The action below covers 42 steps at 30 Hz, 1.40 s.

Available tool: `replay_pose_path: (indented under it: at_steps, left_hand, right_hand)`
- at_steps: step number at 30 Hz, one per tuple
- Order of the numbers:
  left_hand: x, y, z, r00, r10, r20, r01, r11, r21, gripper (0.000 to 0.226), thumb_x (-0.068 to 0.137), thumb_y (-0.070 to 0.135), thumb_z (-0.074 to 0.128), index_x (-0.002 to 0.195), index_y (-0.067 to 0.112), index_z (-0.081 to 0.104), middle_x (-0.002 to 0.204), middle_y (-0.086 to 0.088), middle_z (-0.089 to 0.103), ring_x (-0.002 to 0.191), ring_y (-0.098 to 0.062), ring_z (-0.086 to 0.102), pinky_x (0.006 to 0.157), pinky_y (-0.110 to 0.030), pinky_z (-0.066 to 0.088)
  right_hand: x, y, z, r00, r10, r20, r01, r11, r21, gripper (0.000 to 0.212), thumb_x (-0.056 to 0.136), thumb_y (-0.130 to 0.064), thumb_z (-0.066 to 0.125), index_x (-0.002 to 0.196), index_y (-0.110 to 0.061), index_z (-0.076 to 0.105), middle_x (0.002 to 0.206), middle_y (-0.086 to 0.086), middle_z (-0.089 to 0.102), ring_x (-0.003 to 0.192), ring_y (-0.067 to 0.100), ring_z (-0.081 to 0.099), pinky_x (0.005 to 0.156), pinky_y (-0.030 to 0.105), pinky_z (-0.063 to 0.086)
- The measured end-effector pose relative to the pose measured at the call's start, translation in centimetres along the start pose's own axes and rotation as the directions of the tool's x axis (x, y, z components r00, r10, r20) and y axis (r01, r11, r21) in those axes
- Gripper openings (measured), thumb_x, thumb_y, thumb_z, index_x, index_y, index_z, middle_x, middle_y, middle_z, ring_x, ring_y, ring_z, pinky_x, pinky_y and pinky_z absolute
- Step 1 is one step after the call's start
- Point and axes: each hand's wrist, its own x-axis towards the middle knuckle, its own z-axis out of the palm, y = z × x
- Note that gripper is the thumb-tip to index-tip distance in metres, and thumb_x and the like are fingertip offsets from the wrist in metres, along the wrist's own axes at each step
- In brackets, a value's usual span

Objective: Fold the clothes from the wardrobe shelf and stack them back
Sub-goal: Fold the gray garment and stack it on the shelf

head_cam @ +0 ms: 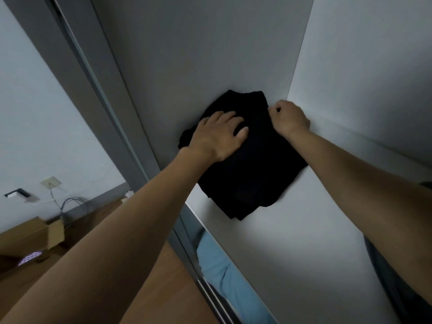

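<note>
Left hand (218, 134) lay flat on the black clothes (247, 169), right hand (289, 118) pinched their edge. Looked soft and floppy, so best lifted from underneath.

Both bare forearms stretch toward the centre of the frame, the left from the lower left corner and the right from the right edge. The left hand (217, 136) lies palm down, fingers spread flat on a black garment (252, 174). The right hand (289, 118), fingers curled, pinches the garment's edge.
</note>
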Motion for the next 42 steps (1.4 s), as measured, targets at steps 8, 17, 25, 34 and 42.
replay_pose_path:
  at_steps: [8,17,25,34,42]
  left_hand:
    - [1.5,0.3,-1.9,0.993,0.004,0.122,-0.006,1.000,0.013,0.053,0.101,0.048,0.034,0.147,0.024,0.043,0.157,-0.005,0.036,0.143,-0.029,0.033,0.117,-0.048,0.027]
    - [-1.9,19.2,-0.4,0.846,0.532,-0.039,-0.502,0.770,-0.394,0.037,0.093,0.032,0.056,0.129,0.021,0.058,0.143,-0.004,0.051,0.132,-0.026,0.048,0.110,-0.035,0.037]
    - [-7.1,29.5,7.7,0.575,0.785,0.230,-0.610,0.599,-0.520,0.058,0.085,0.054,0.066,0.128,0.019,0.049,0.129,-0.005,0.053,0.118,-0.029,0.053,0.099,-0.044,0.046]
    - [-9.8,30.5,10.4,0.620,0.784,-0.012,-0.596,0.462,-0.656,0.022,0.098,0.029,0.055,0.080,0.020,0.047,0.078,0.001,0.056,0.077,-0.021,0.055,0.077,-0.037,0.042]
    - [-14.0,25.7,5.3,0.591,0.774,0.225,0.243,0.095,-0.965,0.016,0.082,0.019,0.066,0.067,0.022,0.068,0.078,-0.001,0.070,0.083,-0.020,0.063,0.088,-0.039,0.043]
  right_hand:
    - [-4.0,1.9,-3.4,0.983,-0.002,0.186,-0.043,0.970,0.237,0.047,0.103,-0.038,0.039,0.142,-0.013,0.043,0.139,0.011,0.053,0.127,0.029,0.051,0.102,0.034,0.039]
    - [-21.5,11.8,-20.8,0.935,0.196,-0.297,-0.182,0.981,0.074,0.017,0.093,-0.017,0.058,0.101,-0.016,0.074,0.102,-0.001,0.072,0.095,0.014,0.064,0.083,0.022,0.044]
    - [-38.6,21.5,-25.0,0.557,0.802,-0.215,-0.791,0.591,0.157,0.047,0.089,-0.023,0.073,0.129,-0.005,0.057,0.128,0.011,0.061,0.117,0.026,0.058,0.100,0.034,0.044]
    - [-41.9,22.4,-21.2,0.682,0.661,-0.313,-0.699,0.715,-0.015,0.017,0.091,-0.022,0.069,0.104,-0.011,0.067,0.106,0.005,0.065,0.104,0.025,0.061,0.092,0.037,0.048]
    - [-43.2,14.3,-21.9,0.718,0.693,-0.067,-0.277,0.372,0.886,0.024,0.081,-0.023,0.057,0.087,-0.008,0.075,0.096,0.015,0.074,0.083,0.026,0.070,0.075,0.035,0.057]
